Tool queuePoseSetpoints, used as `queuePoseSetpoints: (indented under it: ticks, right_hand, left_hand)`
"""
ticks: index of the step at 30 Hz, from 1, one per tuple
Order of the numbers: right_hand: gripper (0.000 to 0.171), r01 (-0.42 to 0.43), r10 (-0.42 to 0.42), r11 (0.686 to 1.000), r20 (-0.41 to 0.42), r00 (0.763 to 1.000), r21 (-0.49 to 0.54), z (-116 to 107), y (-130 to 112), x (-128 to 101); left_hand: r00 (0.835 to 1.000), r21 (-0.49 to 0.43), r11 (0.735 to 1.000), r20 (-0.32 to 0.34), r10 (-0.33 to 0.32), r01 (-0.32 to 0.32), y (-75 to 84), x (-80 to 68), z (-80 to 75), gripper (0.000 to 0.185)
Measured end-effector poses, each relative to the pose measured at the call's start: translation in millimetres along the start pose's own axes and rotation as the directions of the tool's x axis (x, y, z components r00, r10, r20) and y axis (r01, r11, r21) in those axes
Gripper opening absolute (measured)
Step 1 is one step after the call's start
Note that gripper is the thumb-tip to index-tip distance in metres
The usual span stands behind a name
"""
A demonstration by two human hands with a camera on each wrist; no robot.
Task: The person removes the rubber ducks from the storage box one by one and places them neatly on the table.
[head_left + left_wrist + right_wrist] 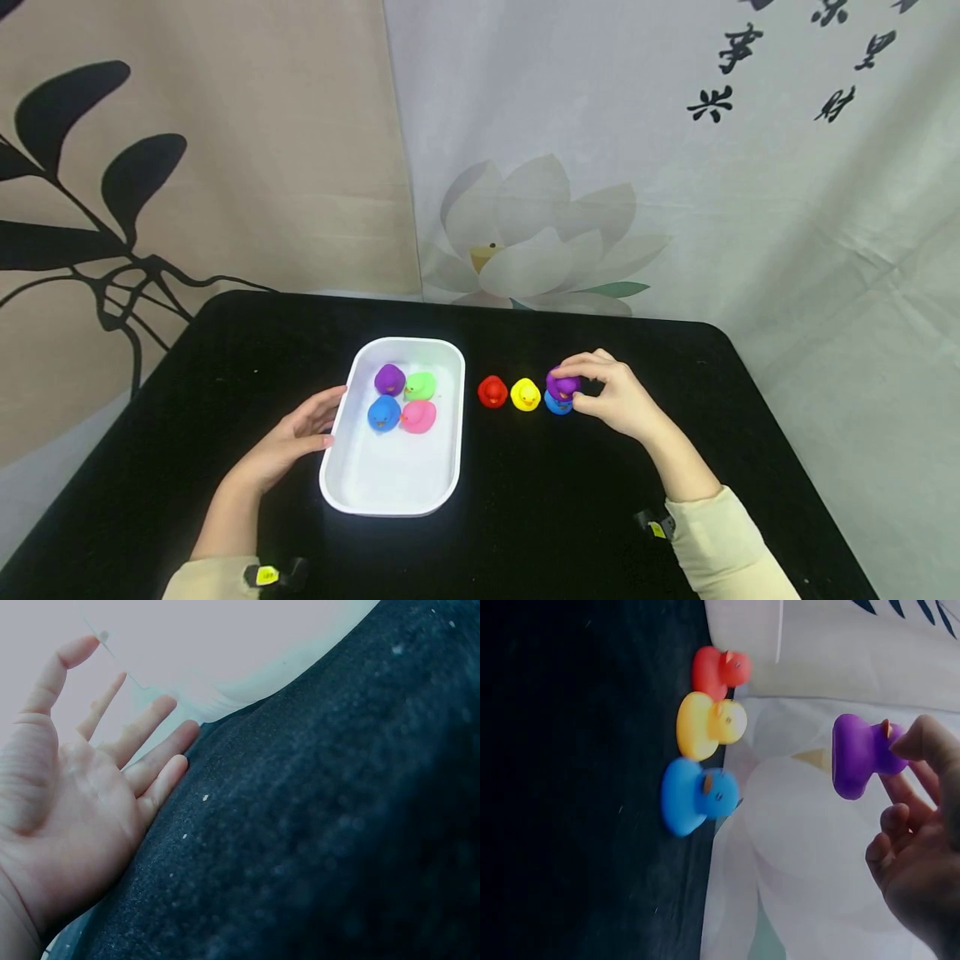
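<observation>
My right hand (617,398) pinches a purple rubber duck (853,756) by its head, between thumb and fingers. In the right wrist view the duck is held up off the table; from the head it overlaps a blue duck (558,405). Left of that blue duck stand a yellow duck (526,395) and a red duck (492,392), in a row. My left hand (82,787) has its fingers spread along the left side of a white tray (397,492), thumb at the rim. Inside the tray sit a purple duck (389,380), a green duck (421,386), another blue duck (384,413) and a pink duck (417,417).
A black cloth-covered table (540,517) lies under everything, its far edge just beyond the tray and the ducks. Behind it hangs a pale printed curtain (300,150) with a lotus, leaves and dark characters.
</observation>
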State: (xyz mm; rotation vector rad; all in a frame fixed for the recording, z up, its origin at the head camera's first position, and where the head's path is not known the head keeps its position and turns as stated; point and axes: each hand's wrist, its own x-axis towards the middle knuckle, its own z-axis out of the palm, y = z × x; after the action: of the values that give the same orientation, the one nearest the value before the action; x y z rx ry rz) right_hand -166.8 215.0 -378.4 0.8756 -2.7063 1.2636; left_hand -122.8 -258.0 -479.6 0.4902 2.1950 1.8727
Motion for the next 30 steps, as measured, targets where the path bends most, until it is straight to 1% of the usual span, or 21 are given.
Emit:
queuePoseSetpoints:
  ticks: [11,17,22,25,30]
  right_hand:
    - [0.036,-0.081,0.081,0.997,0.038,0.996,0.016,-10,30,-8]
    - [0.036,-0.088,0.088,0.996,0.052,0.995,0.005,-14,43,-12]
    - [0.036,-0.099,0.098,0.995,0.064,0.993,0.008,-15,54,-14]
    - [0.035,-0.12,0.119,0.993,0.076,0.99,0.002,-16,55,-14]
    - [0.033,-0.123,0.121,0.992,0.092,0.988,0.022,-19,43,-16]
  left_hand:
    - [1.0,-0.002,1.0,0.001,0.015,-0.015,1.4,-1.1,0.5,0.061]
    - [1.0,-0.02,1.0,-0.013,0.002,-0.002,5.9,-1.3,2.1,0.061]
    - [1.0,-0.022,1.0,-0.015,0.006,-0.006,4.7,-1.5,1.7,0.062]
    - [1.0,-0.021,1.0,-0.018,0.001,-0.001,4.5,-1.4,1.9,0.062]
    - [1.0,-0.016,1.0,-0.025,-0.011,0.011,5.5,-1.2,2.0,0.062]
